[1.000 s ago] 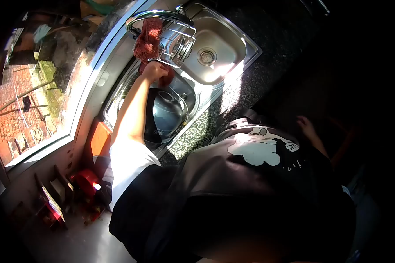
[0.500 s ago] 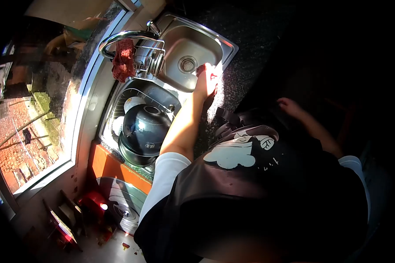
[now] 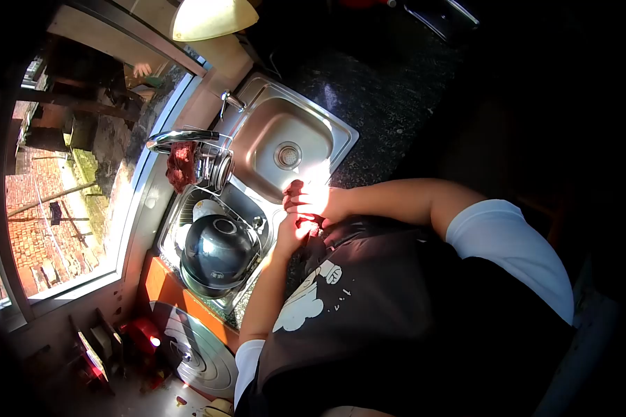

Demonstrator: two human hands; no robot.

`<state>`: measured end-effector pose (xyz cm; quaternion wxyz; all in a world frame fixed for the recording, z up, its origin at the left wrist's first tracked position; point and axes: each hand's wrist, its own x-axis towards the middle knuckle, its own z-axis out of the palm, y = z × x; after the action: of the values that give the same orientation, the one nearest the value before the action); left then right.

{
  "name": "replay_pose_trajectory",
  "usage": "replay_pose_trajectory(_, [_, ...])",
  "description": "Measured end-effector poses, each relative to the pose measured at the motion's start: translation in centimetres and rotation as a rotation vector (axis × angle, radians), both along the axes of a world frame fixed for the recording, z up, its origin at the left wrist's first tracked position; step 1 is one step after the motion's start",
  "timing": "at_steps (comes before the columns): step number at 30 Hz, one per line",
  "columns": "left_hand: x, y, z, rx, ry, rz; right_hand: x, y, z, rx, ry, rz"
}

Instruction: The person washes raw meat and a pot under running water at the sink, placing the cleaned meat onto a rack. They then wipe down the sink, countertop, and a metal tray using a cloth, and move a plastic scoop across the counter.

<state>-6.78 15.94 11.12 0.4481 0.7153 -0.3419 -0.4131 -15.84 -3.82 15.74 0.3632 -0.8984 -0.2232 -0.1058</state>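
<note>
My two hands meet at the near edge of the sink, in strong sunlight. My right hand [image 3: 321, 201] is closed around a dark red cloth [image 3: 294, 187], part of which sticks out beyond the fingers. Just below, my left hand [image 3: 292, 231] grips the same cloth, with its fingers partly hidden by glare and by the right hand. Beyond the hands lies the steel sink basin [image 3: 257, 139] with its drain [image 3: 287, 156]. A black wok [image 3: 219, 250] sits upside down in the second basin, left of my left forearm.
A curved chrome faucet [image 3: 181, 135] carries another red cloth [image 3: 181, 167], beside a wire rack [image 3: 215, 167]. Bowls [image 3: 207, 208] lie near the wok. A round lid [image 3: 202, 354] leans at lower left. Dark speckled counter [image 3: 368, 104] runs along the right; a window [image 3: 55, 208] is at left.
My right hand has come in from the right side and joined the left on the cloth. My left hand has drawn back toward my body, and the view has shifted.
</note>
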Motion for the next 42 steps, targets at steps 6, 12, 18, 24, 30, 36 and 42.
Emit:
replay_pose_trajectory(6, [-3.0,-4.2,3.4,-0.136,-0.055,0.224,0.8,-5.0,-6.5,-0.264,0.171,-0.087])
replay_pose_trajectory(12, [-4.3,1.1,0.9,0.193,0.055,0.468,-1.8,-17.1,-3.6,-0.406,0.507,-0.466])
replay_pose_trajectory(18, [-5.7,1.2,1.5,0.243,0.158,0.674,7.2,-21.3,-6.6,-0.317,0.453,-0.581])
replay_pose_trajectory(24, [-1.5,-0.6,2.1,0.263,-0.091,0.704,15.7,-15.1,-5.7,-0.166,0.07,-0.226])
replay_pose_trajectory(30, [9.4,-3.0,5.2,0.596,-1.257,0.289,18.4,-9.4,-3.3,0.3,0.414,-0.178])
replay_pose_trajectory(36, [16.6,-1.2,-1.4,2.217,-2.652,-1.06,16.6,-6.7,0.2,0.482,0.669,-0.155])
replay_pose_trajectory(42, [16.0,-4.1,0.7,2.231,-2.751,-2.617,16.5,-6.4,0.1,0.202,0.28,-0.185])
